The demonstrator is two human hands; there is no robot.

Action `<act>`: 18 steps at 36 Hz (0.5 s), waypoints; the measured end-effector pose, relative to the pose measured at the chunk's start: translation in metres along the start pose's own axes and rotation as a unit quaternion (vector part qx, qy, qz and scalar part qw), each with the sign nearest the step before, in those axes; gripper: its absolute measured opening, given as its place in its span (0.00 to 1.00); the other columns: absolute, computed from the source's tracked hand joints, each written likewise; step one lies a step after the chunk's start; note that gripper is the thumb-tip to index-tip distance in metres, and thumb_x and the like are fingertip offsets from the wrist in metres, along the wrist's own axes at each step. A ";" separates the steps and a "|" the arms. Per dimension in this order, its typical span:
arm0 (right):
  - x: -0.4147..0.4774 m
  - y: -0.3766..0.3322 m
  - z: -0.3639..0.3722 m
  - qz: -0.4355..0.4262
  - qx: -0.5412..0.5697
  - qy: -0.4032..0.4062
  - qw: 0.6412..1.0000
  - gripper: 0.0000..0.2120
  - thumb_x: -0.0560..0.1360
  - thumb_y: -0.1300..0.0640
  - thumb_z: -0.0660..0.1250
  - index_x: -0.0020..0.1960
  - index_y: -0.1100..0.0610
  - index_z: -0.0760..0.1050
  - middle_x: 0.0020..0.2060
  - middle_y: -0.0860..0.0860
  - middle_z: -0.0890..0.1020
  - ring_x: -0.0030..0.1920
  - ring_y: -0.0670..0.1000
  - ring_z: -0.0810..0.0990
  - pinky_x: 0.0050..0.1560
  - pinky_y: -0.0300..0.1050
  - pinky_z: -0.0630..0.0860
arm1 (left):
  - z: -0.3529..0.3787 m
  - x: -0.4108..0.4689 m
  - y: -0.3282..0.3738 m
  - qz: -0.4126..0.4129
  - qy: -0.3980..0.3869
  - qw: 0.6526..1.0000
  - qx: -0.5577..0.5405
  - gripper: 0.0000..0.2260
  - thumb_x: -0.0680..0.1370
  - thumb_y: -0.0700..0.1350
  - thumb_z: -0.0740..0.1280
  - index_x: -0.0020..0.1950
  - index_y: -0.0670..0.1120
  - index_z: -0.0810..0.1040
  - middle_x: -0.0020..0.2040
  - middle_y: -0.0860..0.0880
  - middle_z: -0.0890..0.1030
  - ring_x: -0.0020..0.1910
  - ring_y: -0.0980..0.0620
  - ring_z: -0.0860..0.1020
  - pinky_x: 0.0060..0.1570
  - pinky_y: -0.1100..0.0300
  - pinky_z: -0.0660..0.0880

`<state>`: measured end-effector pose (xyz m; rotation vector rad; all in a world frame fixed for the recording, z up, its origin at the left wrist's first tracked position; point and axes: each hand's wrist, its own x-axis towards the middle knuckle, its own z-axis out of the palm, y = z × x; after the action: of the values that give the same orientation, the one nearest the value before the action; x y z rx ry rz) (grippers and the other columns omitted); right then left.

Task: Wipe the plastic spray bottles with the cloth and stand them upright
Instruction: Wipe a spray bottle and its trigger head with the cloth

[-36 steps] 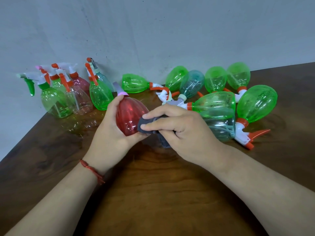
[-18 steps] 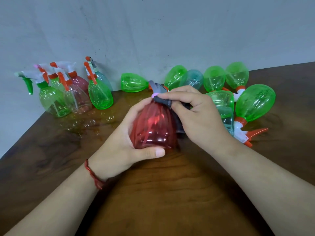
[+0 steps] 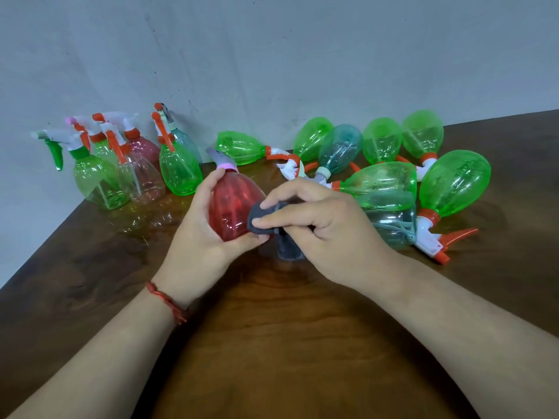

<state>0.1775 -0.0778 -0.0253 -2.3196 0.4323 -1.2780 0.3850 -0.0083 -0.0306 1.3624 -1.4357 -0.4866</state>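
My left hand (image 3: 193,237) grips a red spray bottle (image 3: 231,204) above the table, tilted with its pink collar and grey nozzle toward the upper left. My right hand (image 3: 326,231) holds a dark grey cloth (image 3: 263,219) and presses it against the bottle's lower right side. Part of the cloth hangs below my fingers. Several wiped bottles (image 3: 121,170) stand upright at the back left. Several green and teal bottles (image 3: 387,189) lie on their sides at the back right.
The brown wooden table (image 3: 287,343) runs up to a grey wall (image 3: 272,55) behind the bottles. Its left edge cuts diagonally toward me. A lying green bottle (image 3: 453,182) with an orange trigger sits just right of my right hand.
The red bottle has tipped from standing on the table to tilted in my left hand. My right hand moved the cloth from the nozzle top down to the bottle's lower side.
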 end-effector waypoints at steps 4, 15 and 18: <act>-0.001 0.002 0.002 0.002 -0.005 0.012 1.000 0.17 0.79 0.71 0.67 0.56 0.55 0.89 0.58 0.49 0.84 0.59 0.44 0.82 0.63 0.38 0.76 | 0.001 0.000 0.000 -0.013 -0.002 1.000 0.002 0.48 0.66 0.50 0.88 0.81 0.59 0.66 0.71 0.59 0.78 0.68 0.57 0.80 0.70 0.48 0.78; 0.014 0.013 -0.010 0.214 0.211 0.096 0.949 0.19 0.82 0.71 0.63 0.58 0.54 0.88 0.57 0.47 0.88 0.61 0.46 0.85 0.66 0.48 0.81 | 0.012 -0.016 0.018 0.048 -0.144 0.988 -0.010 0.50 0.68 0.44 0.84 0.84 0.52 0.61 0.77 0.58 0.73 0.76 0.51 0.75 0.74 0.49 0.74; 0.015 0.011 -0.015 0.225 0.249 0.110 0.936 0.16 0.83 0.70 0.64 0.57 0.56 0.88 0.56 0.47 0.88 0.60 0.47 0.86 0.63 0.48 0.82 | 0.009 -0.013 0.022 0.057 -0.165 0.984 0.025 0.52 0.69 0.46 0.86 0.85 0.54 0.58 0.78 0.61 0.70 0.77 0.57 0.73 0.75 0.57 0.72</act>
<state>0.1723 -0.0974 -0.0135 -1.5532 0.5916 -1.2405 0.3640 0.0060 -0.0210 1.2710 -1.7957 -0.6265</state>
